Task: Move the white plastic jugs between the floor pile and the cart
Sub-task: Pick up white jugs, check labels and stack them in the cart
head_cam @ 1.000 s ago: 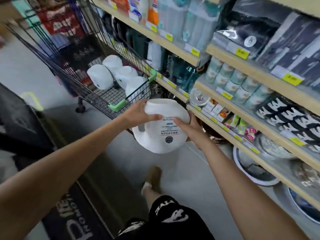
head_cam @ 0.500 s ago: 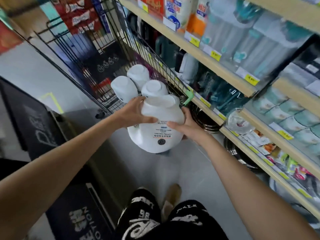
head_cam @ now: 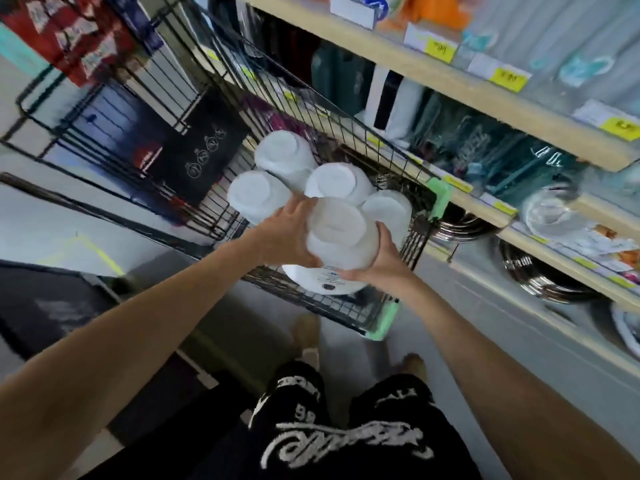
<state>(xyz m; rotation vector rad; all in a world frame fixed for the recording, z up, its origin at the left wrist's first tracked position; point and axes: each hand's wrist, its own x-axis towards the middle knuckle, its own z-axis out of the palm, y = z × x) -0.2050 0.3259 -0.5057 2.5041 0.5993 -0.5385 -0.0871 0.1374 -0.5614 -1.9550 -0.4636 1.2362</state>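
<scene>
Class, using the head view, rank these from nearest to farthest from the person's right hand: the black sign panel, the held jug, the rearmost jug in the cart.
1. Held jug: gripped in the right hand.
2. Rearmost jug: deeper in the cart, ahead-left.
3. Black sign panel: cart's far end, leftmost.

Wooden shelves (head_cam: pixel 554 126) carry yellow price tags (head_cam: pixel 440 50). Stacked steel bowls (head_cam: pixel 540 278) sit low, near grey floor (head_cam: pixel 502 327)

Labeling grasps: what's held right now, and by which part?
One white jug, gripped by its sides: left hand on the left side, right hand on the right, over the cart.
</scene>
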